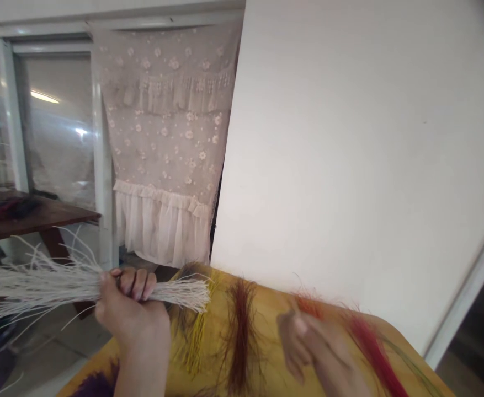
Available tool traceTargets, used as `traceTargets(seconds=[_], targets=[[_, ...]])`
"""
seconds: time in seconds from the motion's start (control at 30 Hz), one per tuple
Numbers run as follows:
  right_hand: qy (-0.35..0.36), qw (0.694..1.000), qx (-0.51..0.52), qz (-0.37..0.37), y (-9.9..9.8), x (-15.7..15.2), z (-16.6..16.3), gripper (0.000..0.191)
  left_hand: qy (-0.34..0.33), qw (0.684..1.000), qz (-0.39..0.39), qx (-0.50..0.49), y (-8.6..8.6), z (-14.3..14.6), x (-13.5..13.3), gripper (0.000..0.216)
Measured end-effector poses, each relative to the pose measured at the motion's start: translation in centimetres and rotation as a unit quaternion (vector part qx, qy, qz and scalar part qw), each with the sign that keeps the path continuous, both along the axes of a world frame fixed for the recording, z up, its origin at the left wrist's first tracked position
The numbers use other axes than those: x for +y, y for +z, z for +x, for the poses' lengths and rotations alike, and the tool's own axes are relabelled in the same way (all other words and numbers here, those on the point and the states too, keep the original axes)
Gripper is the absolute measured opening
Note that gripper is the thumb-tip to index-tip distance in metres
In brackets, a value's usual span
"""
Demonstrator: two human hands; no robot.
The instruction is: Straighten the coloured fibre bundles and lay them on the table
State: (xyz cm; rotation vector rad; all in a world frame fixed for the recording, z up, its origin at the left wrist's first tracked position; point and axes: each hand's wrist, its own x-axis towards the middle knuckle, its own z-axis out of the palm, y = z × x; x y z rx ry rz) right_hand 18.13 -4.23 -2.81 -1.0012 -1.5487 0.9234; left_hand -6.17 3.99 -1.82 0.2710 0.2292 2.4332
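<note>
My left hand is closed around a thick bundle of whitish fibre strands. The strands fan out loosely to the left, and their shorter, more even ends point right. Over the table, my right hand is slightly blurred, its thumb and fingers pinched together; whatever lies between them is too small to name. Near it on the yellowish table are a reddish-brown fibre bundle, an orange one partly behind the hand, and a crimson one. Yellow strands lie below the white ends.
Purple fibres sit at the table's near left, and thin green strands at its right. A white wall rises behind the table. A lace curtain hangs beside it. Another dark wooden table stands at left.
</note>
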Motion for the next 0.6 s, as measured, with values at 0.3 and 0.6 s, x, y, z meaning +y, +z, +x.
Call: traceTargets(seconds=[0.3,0.6], targets=[[-0.134,0.984,0.101,0.054,-1.3,1.9,-2.3,0.051,-0.268,0.938,-0.082,0.204,0.9,6.7,-0.8,0.037],[-0.019,0.994,-0.055,0.088,-0.7,2.0,-3.4,0.048,-0.374,0.861,-0.102,0.329,-0.1,10.9,-2.5,0.057]])
